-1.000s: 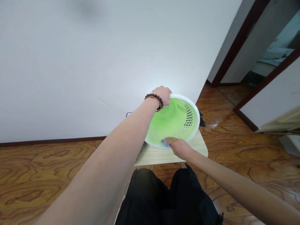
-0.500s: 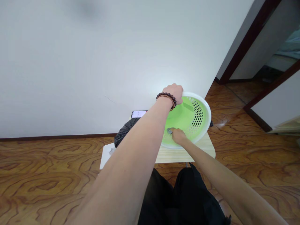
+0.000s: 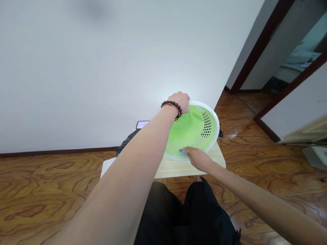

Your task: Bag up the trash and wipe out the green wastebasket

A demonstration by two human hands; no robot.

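Note:
A round green basket (image 3: 185,131) with a white rim and a band of holes lies on a small table. My left hand (image 3: 181,100), with a beaded bracelet at the wrist, is closed over the basket's far rim. Its fingertips are hidden behind the hand. Near the front edge of the basket, my right hand (image 3: 199,159) pinches a small crumpled grey cloth (image 3: 183,152). The cloth lies against the inner side of the basket by the near rim.
The light wooden table (image 3: 170,169) stands against the white wall (image 3: 114,68). A phone (image 3: 142,124) and a black plastic bag (image 3: 125,140) sit left of the basket, partly behind my left arm. A doorway with dark red frames opens at right.
My right hand has brought the grey cloth from the basket's inside toward its near rim. My left hand keeps its hold on the far rim. The view has shifted slightly right.

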